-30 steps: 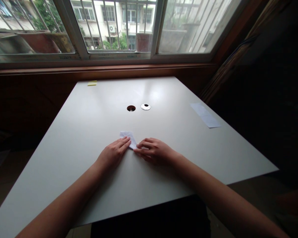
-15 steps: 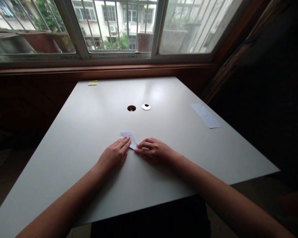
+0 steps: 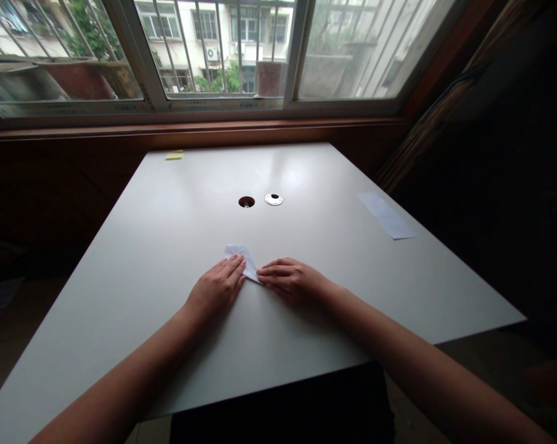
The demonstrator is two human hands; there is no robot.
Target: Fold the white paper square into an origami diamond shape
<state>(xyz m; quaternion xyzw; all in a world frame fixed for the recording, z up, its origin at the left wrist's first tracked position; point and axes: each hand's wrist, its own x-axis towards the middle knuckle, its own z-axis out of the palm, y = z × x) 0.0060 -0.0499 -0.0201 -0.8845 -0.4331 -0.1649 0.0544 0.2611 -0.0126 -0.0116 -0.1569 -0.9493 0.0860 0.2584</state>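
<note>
A small folded piece of white paper lies on the white table, with crease lines across it. My left hand covers its left side, the fingers close together on top and the thumb at the near edge, holding it down. At the paper's lower right corner, my right hand has its fingertips pressed together on the tip, the thumb mostly hidden under the fingers. Part of the paper is hidden under the left fingers.
Beyond the hands are a round hole in the tabletop and a loose round cover. A white paper strip lies near the right edge, and yellow sticky notes at the far left corner. A barred window stands behind.
My right hand has shifted slightly right and its fingers have closed together at the paper's corner. More of that pointed corner shows between the hands. The left hand stays nearly still.
</note>
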